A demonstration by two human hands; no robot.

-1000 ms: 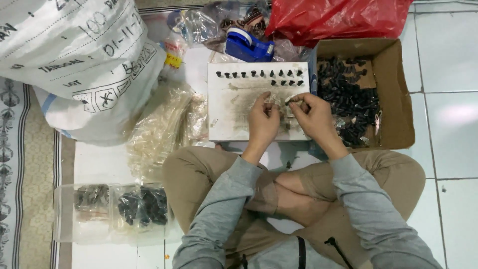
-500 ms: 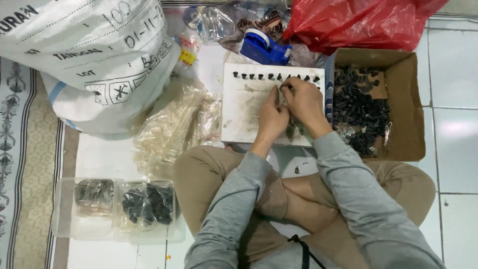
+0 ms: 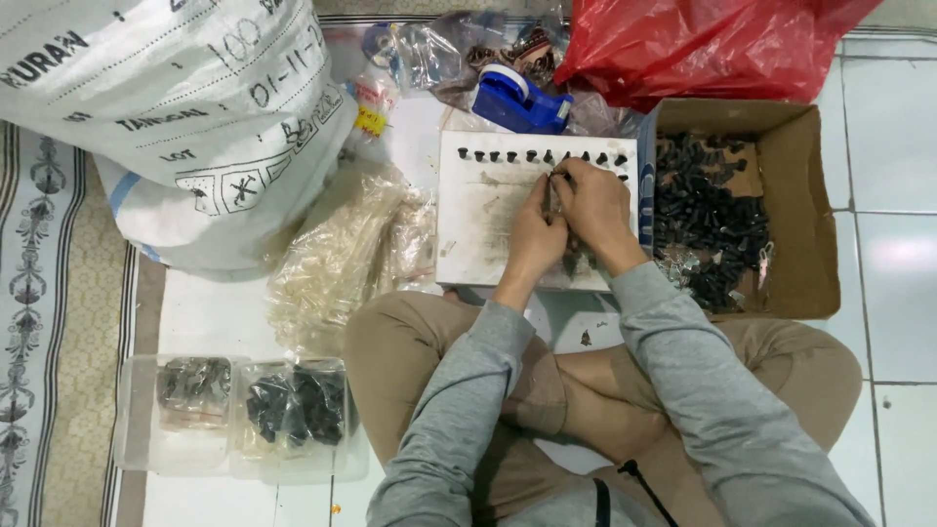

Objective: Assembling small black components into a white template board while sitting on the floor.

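Person sits cross-legged on a tiled floor, grey sleeves, tan trousers. A white board lies in front of the knees. A row of small dark pieces stands along the board's far edge.

Left hand and right hand meet over the board's right half, near the far edge, touching each other. Fingertips of both pinch together at the right part of the row; something small and dark sits between them, too small to tell what. Left fingers bunched and pointing up toward the row; right fingers curled down over the same spot. Which hand bears the grip cannot be told.

A cardboard box sits just beside the board's right edge, holding a heap of dark parts. A blue tape dispenser is beyond the board's far edge, a red plastic bag behind the box. A pile of clear bags lies at the board's left edge. A big white sack is at far left. Clear tubs with dark parts sit by the left knee.
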